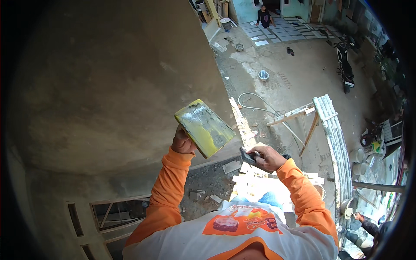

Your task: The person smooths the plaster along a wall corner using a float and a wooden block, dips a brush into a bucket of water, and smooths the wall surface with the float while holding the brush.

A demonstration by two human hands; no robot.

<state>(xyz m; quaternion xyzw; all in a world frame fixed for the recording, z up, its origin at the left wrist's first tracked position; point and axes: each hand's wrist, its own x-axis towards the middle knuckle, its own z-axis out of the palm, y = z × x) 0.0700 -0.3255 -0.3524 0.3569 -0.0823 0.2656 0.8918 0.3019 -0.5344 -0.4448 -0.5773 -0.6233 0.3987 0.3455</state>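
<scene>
My left hand (pixel 183 141) grips a yellow plastering float (pixel 205 128) from behind. Its broad flat face is turned up toward me, wet and smeared with grey mortar. Off to its right, my right hand (pixel 268 158) is closed around a small dark grey block-like thing (pixel 248 156); the fingers hide part of it, and I cannot tell its kind. The two hands are apart, in front of my chest. Close on the left rises a brown-grey plastered wall (pixel 112 86), with the float held near its edge.
Pale, sunlit planks (pixel 255 186) lie below me, high above the ground. A bamboo bench-like frame (pixel 333 130) stands at right. Down at lower right a co-worker (pixel 372 232) reaches out. Farther off are a bucket (pixel 263 75), a hose (pixel 255 96), a motorcycle (pixel 344 65) and a seated person (pixel 264 17).
</scene>
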